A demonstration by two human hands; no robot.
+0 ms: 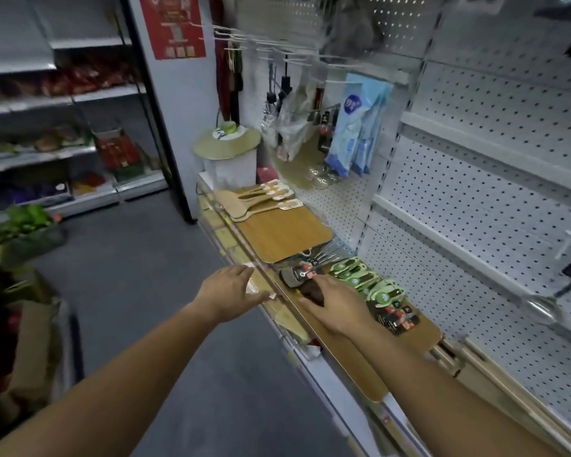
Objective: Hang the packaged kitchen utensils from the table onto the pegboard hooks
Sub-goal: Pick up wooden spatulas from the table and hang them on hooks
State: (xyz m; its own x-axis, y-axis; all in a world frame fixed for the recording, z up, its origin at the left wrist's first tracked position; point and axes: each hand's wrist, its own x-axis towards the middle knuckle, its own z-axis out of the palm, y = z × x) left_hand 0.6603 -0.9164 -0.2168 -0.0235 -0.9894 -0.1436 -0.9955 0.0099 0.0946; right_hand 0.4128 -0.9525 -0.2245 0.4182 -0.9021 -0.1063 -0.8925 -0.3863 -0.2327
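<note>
A long, narrow wood-grain tabletop [353,351] with rounded corners runs along the foot of a white perforated metal pegboard [495,133] in a shop aisle, with grey floor [152,275] open to the left and blurred stocked shelves [47,133] beyond it. The tabletop's front edge is trimmed with a clear strip, and the floor beside it leaves free room along the whole front. The right hand [338,306] lies palm down on the tabletop, its fingers curled over a dark-headed packaged utensil with a red-and-black card [299,280]; whether it truly grips it cannot be told. The left hand [226,290] hovers just off the front edge, fingers spread and loose, holding nothing clearly visible. Just right of the right hand lies a fanned heap of green-and-white carded utensils [366,280], and nearer the camera a black card with red markings [398,316]. Farther along the tabletop rests a bunch of pale wooden spatulas with cream cards [257,201], then a white tub with a flat tan lid [228,150]. Above, white wire hooks [271,44] jut from the pegboard; light blue packets [356,127] and clear-wrapped goods [290,127] hang from some. The pegboard panel to the right is mostly bare, with a shiny steel ladle [541,308] hanging low at its far right.
</note>
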